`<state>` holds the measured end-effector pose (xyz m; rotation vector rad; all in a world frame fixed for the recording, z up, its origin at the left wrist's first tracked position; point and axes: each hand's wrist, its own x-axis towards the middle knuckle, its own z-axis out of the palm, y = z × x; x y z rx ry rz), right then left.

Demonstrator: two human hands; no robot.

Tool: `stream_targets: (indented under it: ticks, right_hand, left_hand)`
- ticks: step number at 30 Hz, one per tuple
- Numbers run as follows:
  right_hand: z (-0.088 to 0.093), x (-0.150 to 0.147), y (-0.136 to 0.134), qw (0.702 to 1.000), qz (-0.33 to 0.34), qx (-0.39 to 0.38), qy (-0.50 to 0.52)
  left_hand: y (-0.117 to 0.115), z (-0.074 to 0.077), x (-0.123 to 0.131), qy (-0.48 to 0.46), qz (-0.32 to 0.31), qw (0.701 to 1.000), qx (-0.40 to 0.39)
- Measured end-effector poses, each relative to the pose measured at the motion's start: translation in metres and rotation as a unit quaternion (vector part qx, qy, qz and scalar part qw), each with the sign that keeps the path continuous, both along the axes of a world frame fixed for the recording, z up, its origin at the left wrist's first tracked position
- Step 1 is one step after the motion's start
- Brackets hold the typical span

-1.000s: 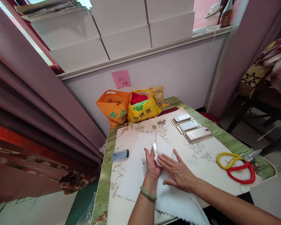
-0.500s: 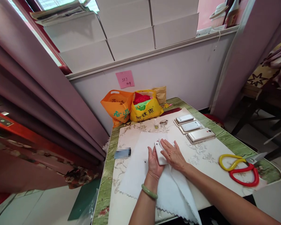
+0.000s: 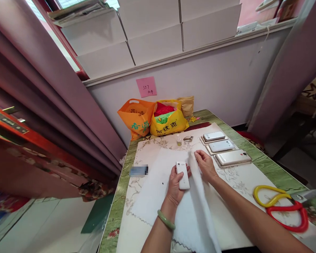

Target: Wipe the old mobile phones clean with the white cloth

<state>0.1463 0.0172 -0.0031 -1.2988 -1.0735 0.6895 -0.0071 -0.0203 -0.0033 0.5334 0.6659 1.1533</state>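
A white phone (image 3: 183,180), its back with the camera facing up, rests in my left hand (image 3: 175,182); the fingers wrap round it and the thumb lies across it. A green bangle (image 3: 166,220) circles that wrist. My right hand (image 3: 205,164) pinches the far edge of a white cloth (image 3: 158,189) and holds that side raised as a fold, just right of the phone. The rest of the cloth lies flat on the table under my left hand. A small dark speck shows on it.
Several phones (image 3: 233,157) lie in stacks at the back right. Large scissors (image 3: 281,203) with yellow and red handles lie at the right. A small bottle (image 3: 178,140), glasses (image 3: 188,138), an orange bag (image 3: 135,119) and a yellow bag (image 3: 168,124) stand or lie toward the wall. A blurred object (image 3: 138,170) lies left.
My right hand has left the phone, moved to the right and taken hold of the cloth's edge, lifting it. My left hand now grips the phone with its thumb across. The view has shifted slightly.
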Motion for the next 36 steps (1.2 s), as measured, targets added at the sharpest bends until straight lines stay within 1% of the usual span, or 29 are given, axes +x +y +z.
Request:
stream_targets:
  ticks: [2,3,5,6,7,9,11,13,15,18,21,23,25,27,28,30,32,33,34,36]
  right_hand:
    - [0.003,-0.002,0.004,0.998,0.029,0.015,0.050]
    - [0.004,-0.005,0.004,0.997,0.064,0.020,0.048]
    - [0.003,-0.012,0.000,0.988,0.147,0.034,0.006]
    - [0.002,-0.016,-0.003,0.984,0.173,0.042,-0.021]
    - [0.002,-0.019,-0.007,0.982,0.177,0.051,-0.046]
    - [0.001,-0.023,-0.012,0.987,0.125,0.066,-0.081]
    - [0.001,-0.024,-0.016,0.990,0.074,0.064,-0.101]
    - [0.003,-0.022,-0.017,0.990,0.055,0.066,-0.115]
    - [0.005,-0.018,-0.017,0.987,0.052,0.076,-0.132]
    - [0.007,-0.013,-0.015,0.983,0.071,0.090,-0.140]
    - [0.003,-0.009,-0.013,0.984,0.138,0.075,-0.089]
    - [-0.002,-0.007,-0.011,0.982,0.167,0.065,-0.060]
    - [-0.007,-0.005,-0.009,0.982,0.167,0.067,-0.059]
    - [-0.011,-0.003,-0.007,0.984,0.148,0.073,-0.067]
    - [-0.012,-0.002,-0.007,0.987,0.128,0.075,-0.069]
    - [-0.012,0.001,-0.006,0.992,0.068,0.075,-0.070]
    - [-0.009,0.002,-0.008,0.994,0.005,0.073,-0.077]
    - [-0.007,0.003,-0.010,0.994,-0.011,0.072,-0.081]
    - [-0.005,0.002,-0.012,0.994,-0.013,0.073,-0.082]
    - [-0.002,-0.001,-0.016,0.993,0.024,0.083,-0.077]
  left_hand:
    - [0.001,0.001,0.002,0.018,0.011,1.000,0.002]
    - [0.001,0.001,0.003,0.029,0.017,0.999,0.002]
    - [0.001,0.002,0.004,0.052,0.030,0.998,0.002]
    - [0.001,0.003,0.005,0.062,0.035,0.997,0.002]
    - [0.001,0.004,0.006,0.071,0.037,0.997,0.003]
    - [-0.001,0.009,0.008,0.083,0.028,0.996,0.013]
    - [-0.003,0.015,0.011,0.095,0.009,0.995,0.032]
    - [-0.005,0.021,0.014,0.119,0.002,0.991,0.059]
    - [-0.007,0.027,0.017,0.155,0.016,0.983,0.092]
    - [-0.010,0.035,0.018,0.206,0.033,0.970,0.125]
    - [-0.010,0.040,0.019,0.255,0.030,0.957,0.134]
    - [-0.010,0.041,0.020,0.271,0.057,0.951,0.136]
    - [-0.010,0.043,0.022,0.258,0.103,0.952,0.127]
    - [-0.010,0.045,0.024,0.230,0.141,0.958,0.102]
    - [-0.011,0.046,0.024,0.216,0.152,0.961,0.084]
    - [-0.011,0.047,0.023,0.195,0.163,0.966,0.041]
    - [-0.013,0.047,0.021,0.180,0.169,0.969,0.004]
    - [-0.014,0.045,0.019,0.178,0.171,0.969,-0.008]
    - [-0.015,0.043,0.017,0.179,0.173,0.969,-0.013]
    - [-0.016,0.037,0.015,0.195,0.165,0.967,-0.004]
